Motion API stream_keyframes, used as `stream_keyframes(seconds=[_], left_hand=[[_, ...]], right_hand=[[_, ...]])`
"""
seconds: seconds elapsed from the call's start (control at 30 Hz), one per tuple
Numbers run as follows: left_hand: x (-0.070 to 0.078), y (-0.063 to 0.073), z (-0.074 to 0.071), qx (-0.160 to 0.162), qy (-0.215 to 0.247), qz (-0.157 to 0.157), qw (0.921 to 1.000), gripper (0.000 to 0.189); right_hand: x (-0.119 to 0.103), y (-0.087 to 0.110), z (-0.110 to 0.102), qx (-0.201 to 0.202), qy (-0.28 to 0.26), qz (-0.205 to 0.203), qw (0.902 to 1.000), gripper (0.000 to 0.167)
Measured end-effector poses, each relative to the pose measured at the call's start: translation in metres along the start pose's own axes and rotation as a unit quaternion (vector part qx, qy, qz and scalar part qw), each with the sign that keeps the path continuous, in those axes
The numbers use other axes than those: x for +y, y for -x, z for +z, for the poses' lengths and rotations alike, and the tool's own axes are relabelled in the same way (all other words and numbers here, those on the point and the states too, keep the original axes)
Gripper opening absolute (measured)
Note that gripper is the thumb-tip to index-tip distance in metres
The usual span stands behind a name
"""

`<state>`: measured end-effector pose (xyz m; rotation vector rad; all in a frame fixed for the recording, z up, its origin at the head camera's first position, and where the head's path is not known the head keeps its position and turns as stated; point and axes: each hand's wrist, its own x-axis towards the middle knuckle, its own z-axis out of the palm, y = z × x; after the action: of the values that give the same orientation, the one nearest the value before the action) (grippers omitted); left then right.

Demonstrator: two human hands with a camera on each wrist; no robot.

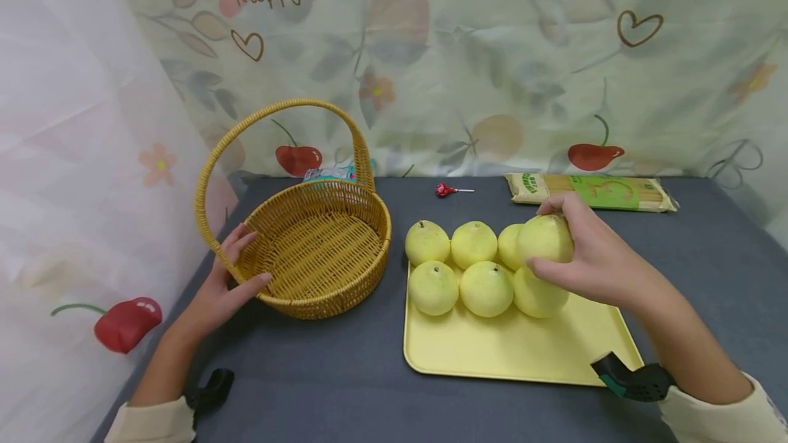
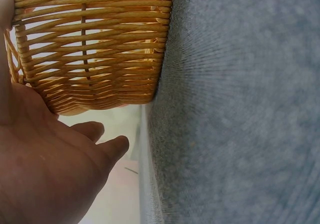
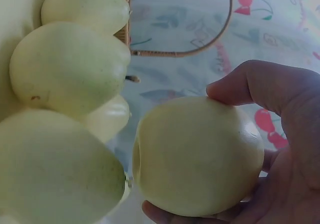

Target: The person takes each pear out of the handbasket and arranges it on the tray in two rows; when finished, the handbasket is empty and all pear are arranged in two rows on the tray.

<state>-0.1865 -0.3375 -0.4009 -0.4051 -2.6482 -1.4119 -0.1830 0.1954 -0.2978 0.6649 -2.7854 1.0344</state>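
Observation:
My right hand grips a pale yellow-green pear, thumb on one side and fingers round the other. It is held over the right end of the pears on the yellow tray. In the right wrist view the held pear is beside other pears. My left hand holds the left rim of a wicker basket, its thumb and fingertips reaching over the rim. Close up in the left wrist view, the basket's woven side stands on the cloth, with two fingers of that hand extended below the weave.
Several pears sit in two rows on the tray's far half. The basket's tall arched handle rises at its left and back. Behind lie a red lollipop and a packet of noodles. A printed curtain hangs behind the grey table.

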Motion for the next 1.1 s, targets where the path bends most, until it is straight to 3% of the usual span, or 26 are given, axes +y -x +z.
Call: stream_keyframes(seconds=[0.27, 0.67, 1.1], left_hand=[[0.002, -0.001, 0.0, -0.002, -0.008, -0.008, 0.9999, 0.077], [0.002, -0.001, 0.0, 0.004, -0.01, -0.007, 0.9999, 0.075], [0.003, -0.001, 0.0, -0.002, -0.008, -0.013, 0.9999, 0.076]], right_hand=[[0.017, 0.014, -0.013, 0.027, -0.002, 0.016, 0.9995, 0.064], [0.048, 0.033, -0.024, 0.026, 0.024, 0.033, 0.9988, 0.064], [0.079, 0.041, -0.008, -0.036, 0.094, 0.044, 0.9939, 0.073]])
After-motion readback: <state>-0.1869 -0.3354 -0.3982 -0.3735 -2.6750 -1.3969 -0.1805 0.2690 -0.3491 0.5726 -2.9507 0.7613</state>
